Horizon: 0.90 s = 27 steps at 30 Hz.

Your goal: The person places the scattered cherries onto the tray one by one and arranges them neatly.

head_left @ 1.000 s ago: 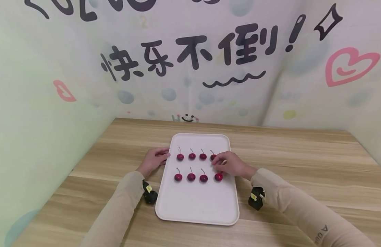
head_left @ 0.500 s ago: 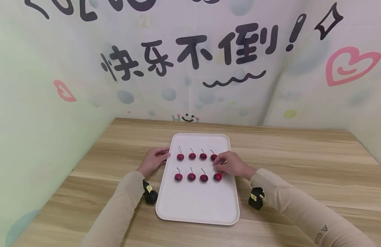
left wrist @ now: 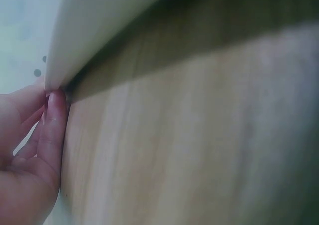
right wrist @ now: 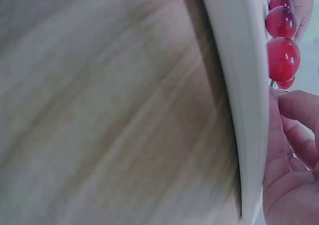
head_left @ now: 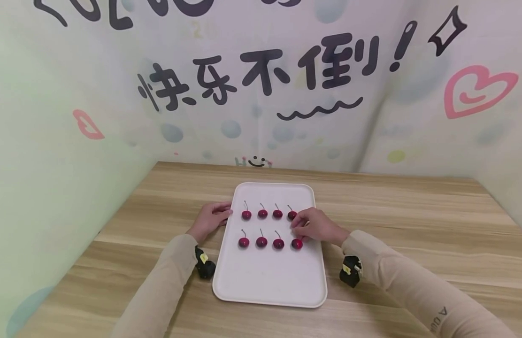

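Two rows of dark red cherries (head_left: 261,242) with stems lie on a white rectangular tray (head_left: 269,284) in the head view. My right hand (head_left: 317,225) reaches over the tray's right side, thumb and forefinger pinching the stem of the front row's rightmost cherry (head_left: 296,244). In the right wrist view that cherry (right wrist: 283,59) sits just beyond the fingertips, most of its stem hidden. At the tray's left edge, my left hand (head_left: 209,218) grips the rim between thumb and fingers. The left wrist view shows these fingers (left wrist: 56,115) against the tray's outer side.
The tray stands on a wood-grain table (head_left: 392,211) that extends to both sides. Behind it hangs a pale printed backdrop (head_left: 227,136) with black lettering. Black wrist cameras hang below both sleeves, the left one (head_left: 205,267) close beside the tray.
The front row's rightmost cherry has shifted slightly left and toward the near side, with its stem in my right fingers. My left hand holds the tray edge unchanged.
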Each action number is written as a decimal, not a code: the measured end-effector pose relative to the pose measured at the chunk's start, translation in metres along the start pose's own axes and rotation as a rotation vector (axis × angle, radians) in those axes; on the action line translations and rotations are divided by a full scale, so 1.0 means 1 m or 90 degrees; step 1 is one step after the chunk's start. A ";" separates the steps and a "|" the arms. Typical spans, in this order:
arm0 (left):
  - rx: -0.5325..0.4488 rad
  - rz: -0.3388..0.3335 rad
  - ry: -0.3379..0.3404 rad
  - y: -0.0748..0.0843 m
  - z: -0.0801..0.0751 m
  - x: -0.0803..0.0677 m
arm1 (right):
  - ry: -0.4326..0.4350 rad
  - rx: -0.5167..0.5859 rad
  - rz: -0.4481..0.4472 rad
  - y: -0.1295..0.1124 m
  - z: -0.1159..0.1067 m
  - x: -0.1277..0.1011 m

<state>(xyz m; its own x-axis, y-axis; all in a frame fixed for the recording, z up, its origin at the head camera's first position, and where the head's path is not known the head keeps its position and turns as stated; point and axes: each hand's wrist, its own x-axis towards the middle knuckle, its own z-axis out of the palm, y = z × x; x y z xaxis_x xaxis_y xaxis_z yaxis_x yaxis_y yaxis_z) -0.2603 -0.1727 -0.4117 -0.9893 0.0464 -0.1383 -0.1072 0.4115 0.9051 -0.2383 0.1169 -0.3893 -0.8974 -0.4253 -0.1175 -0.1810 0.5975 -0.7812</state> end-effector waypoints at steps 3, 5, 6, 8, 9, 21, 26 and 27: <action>-0.007 0.004 0.000 0.000 0.000 0.000 | -0.003 0.000 -0.003 0.000 0.000 0.000; -0.013 0.004 -0.002 0.000 0.000 0.000 | -0.005 0.000 -0.005 -0.001 -0.001 -0.001; -0.015 0.006 -0.003 0.000 0.000 0.000 | -0.006 -0.002 -0.005 -0.001 -0.001 -0.001; -0.018 0.006 -0.004 0.000 0.000 0.000 | -0.007 -0.004 -0.003 -0.001 -0.001 -0.001; -0.018 0.006 -0.005 0.000 0.000 0.000 | -0.007 -0.003 -0.002 -0.001 -0.001 -0.001; -0.016 0.004 -0.006 0.001 0.001 0.000 | -0.002 0.000 0.024 -0.002 -0.003 -0.003; -0.011 0.006 -0.007 0.001 0.001 0.000 | 0.007 0.016 0.011 -0.001 -0.008 -0.005; -0.010 0.006 -0.008 0.000 0.001 0.000 | 0.010 0.018 0.007 -0.001 -0.010 -0.006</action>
<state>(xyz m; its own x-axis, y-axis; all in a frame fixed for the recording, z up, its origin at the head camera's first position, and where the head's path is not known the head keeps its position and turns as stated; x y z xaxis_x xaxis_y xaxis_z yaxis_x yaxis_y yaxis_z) -0.2600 -0.1718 -0.4116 -0.9890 0.0612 -0.1344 -0.0995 0.3970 0.9124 -0.2366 0.1255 -0.3816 -0.9055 -0.4082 -0.1160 -0.1603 0.5820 -0.7972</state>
